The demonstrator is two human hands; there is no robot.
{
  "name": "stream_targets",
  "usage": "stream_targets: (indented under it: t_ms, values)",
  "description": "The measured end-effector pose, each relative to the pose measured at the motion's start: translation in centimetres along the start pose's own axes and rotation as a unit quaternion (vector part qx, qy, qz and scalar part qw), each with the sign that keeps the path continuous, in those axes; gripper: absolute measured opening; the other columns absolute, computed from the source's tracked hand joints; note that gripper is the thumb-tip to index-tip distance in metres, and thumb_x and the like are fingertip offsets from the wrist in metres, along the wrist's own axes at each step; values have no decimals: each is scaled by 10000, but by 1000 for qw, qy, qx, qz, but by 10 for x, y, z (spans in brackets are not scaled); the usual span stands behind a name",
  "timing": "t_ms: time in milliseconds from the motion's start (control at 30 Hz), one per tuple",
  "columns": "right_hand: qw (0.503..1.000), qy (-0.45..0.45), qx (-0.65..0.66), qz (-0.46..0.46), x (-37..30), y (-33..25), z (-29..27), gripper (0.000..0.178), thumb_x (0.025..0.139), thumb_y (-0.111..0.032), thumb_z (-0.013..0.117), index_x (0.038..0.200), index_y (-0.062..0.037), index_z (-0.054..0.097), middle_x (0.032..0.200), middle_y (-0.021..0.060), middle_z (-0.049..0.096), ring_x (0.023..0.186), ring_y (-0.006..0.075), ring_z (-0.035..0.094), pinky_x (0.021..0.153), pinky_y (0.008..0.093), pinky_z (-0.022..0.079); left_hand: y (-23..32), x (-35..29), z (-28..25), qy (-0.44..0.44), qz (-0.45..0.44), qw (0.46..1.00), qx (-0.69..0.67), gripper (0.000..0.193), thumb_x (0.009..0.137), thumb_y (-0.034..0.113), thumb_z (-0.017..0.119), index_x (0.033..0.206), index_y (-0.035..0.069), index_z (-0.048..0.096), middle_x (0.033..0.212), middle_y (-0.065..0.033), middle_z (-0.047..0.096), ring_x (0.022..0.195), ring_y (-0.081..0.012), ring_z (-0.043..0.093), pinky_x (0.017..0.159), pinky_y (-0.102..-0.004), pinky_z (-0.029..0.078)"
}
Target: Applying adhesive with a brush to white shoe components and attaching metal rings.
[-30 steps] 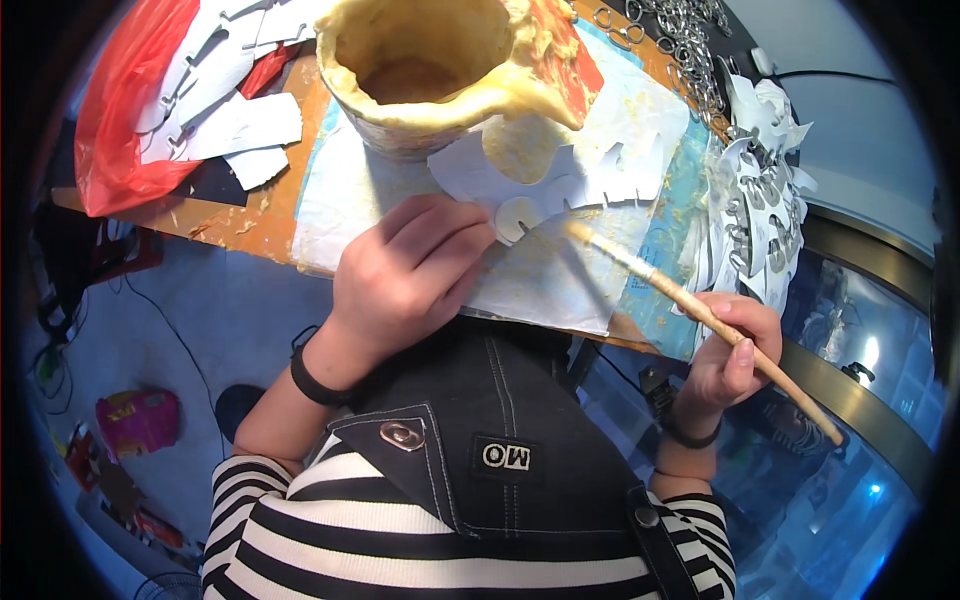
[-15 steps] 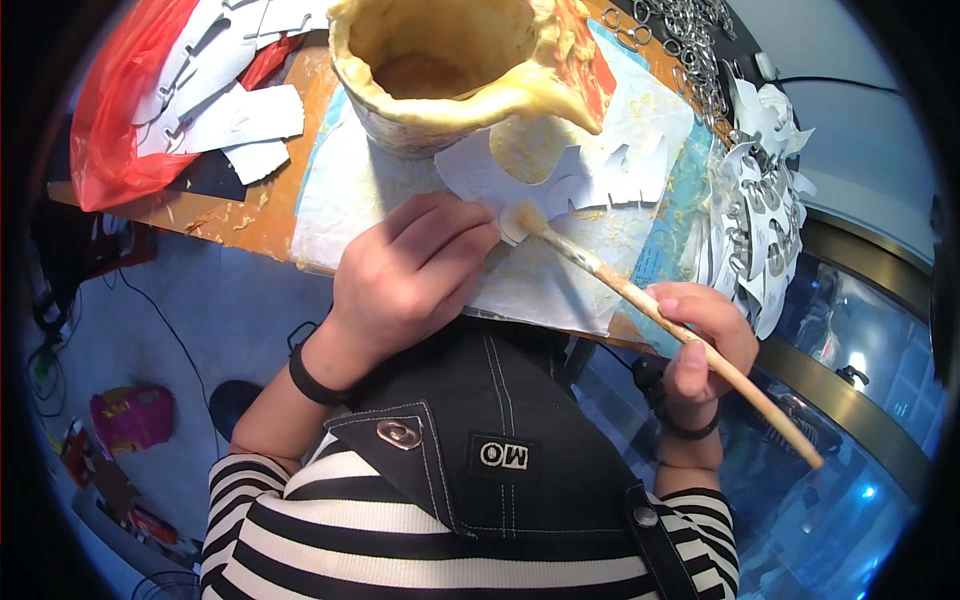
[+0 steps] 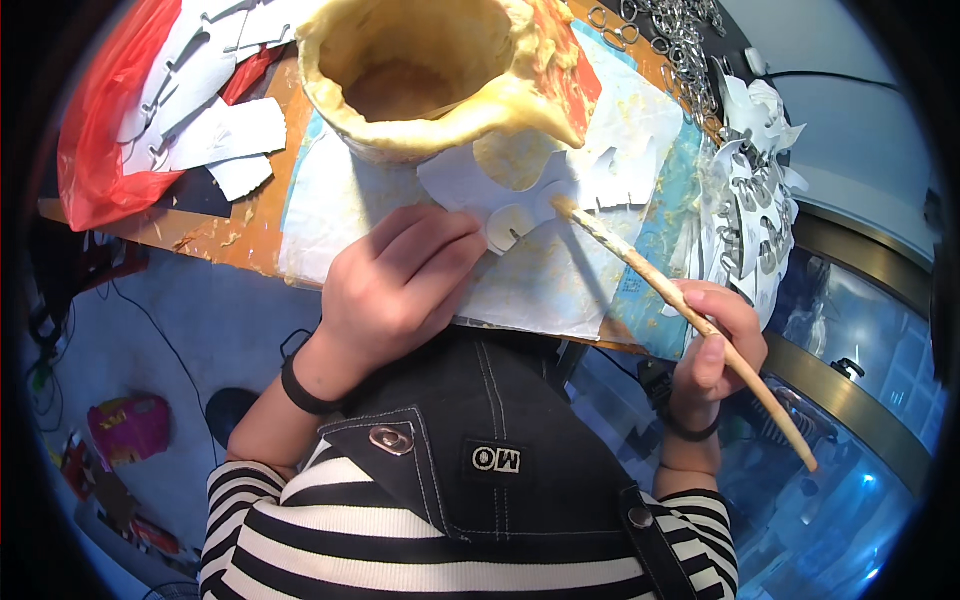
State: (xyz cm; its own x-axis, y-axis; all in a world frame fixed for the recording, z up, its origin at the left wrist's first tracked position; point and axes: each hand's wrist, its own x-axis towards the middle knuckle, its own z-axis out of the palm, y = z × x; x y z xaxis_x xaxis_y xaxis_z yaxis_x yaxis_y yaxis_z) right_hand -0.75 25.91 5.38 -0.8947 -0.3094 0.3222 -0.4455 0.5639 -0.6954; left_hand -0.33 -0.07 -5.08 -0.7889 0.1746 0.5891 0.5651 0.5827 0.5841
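My right hand (image 3: 722,340) grips a long wooden-handled brush (image 3: 655,272) between thumb and fingers. Its bristle end, smeared yellowish, rests at a white cut-out sheet piece (image 3: 452,180) with a round cutout and small slits. Fingers curled together, my left hand (image 3: 405,285) pinches the near left edge of that piece, beside a rounded tab (image 3: 512,228). Just beyond stands a round tub (image 3: 400,145) coated thickly in yellow glue, with brownish contents low inside.
A glue-spotted white sheet (image 3: 530,305) covers the orange table (image 3: 170,228). Far left, white pieces (image 3: 235,135) lie on a red plastic bag (image 3: 85,160). Metal rings (image 3: 680,55) are heaped at the far right, above a stack of white pieces with metal fittings (image 3: 745,230).
The brush tip has moved right and slightly up, away from the rounded tab. My left hand stays on the piece. The whole view has shifted a little.
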Motion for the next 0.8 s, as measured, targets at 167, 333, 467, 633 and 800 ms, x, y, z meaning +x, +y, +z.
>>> stream_targets:
  t_ms: [167,333,467,633,800]
  values:
    - [997,-33,-47,-42,0,2,6,278,871,-217,496,909,37,603,792,173,665,714,292,671,662,342,545,1,1,0,-1,2,1000,-2,301,578,10,683,874,55,651,899,-32,628,758,-209,622,599,-307,528]
    - [995,-64,-58,-39,-5,0,-1,297,867,-245,485,890,28,599,766,160,663,671,286,670,624,338,546,1,2,-1,0,-1,1000,-1,302,573,4,685,869,54,652,889,-36,628,761,-213,623,603,-308,530]
    - [999,4,-24,-38,-10,5,1,325,882,-268,476,903,32,598,786,172,669,692,288,674,645,337,550,0,1,-1,-4,2,1000,-2,301,575,0,684,870,52,650,890,-38,629,763,-215,624,607,-309,531]
    - [997,-15,-67,-45,-12,12,10,294,884,-235,497,931,37,599,813,178,672,693,289,672,648,340,551,-1,2,-1,-5,5,1000,-11,296,583,-4,679,872,45,647,890,-40,629,769,-216,625,616,-309,534]
    - [995,-63,-73,-20,-17,3,7,361,874,-289,457,907,49,577,776,223,652,684,297,661,670,364,544,0,1,-1,-4,3,1000,-12,292,586,-6,680,872,45,647,892,-40,629,769,-217,625,617,-309,534]
